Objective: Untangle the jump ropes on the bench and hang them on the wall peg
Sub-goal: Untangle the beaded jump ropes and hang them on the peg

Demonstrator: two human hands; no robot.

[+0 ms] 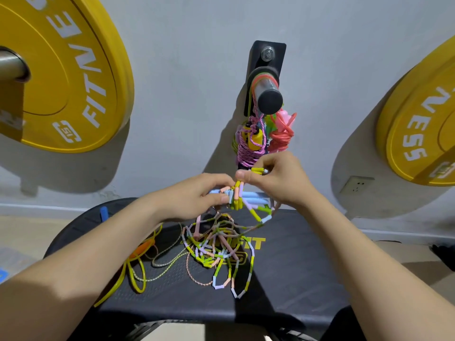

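both hands were up over the bench's [295,279] far edge: left hand [197,193] pinched the blue handles [251,196] with beads wound round them, right hand [275,178] gripped a loop of the beaded rope [221,252] just above. best, i'd judge, to hold the handles steady and feed that loop off slowly, no yanking. hard little pastel plastic tubes on thin cord; the rest lay heaped mid-bench, below the steel peg [267,92].
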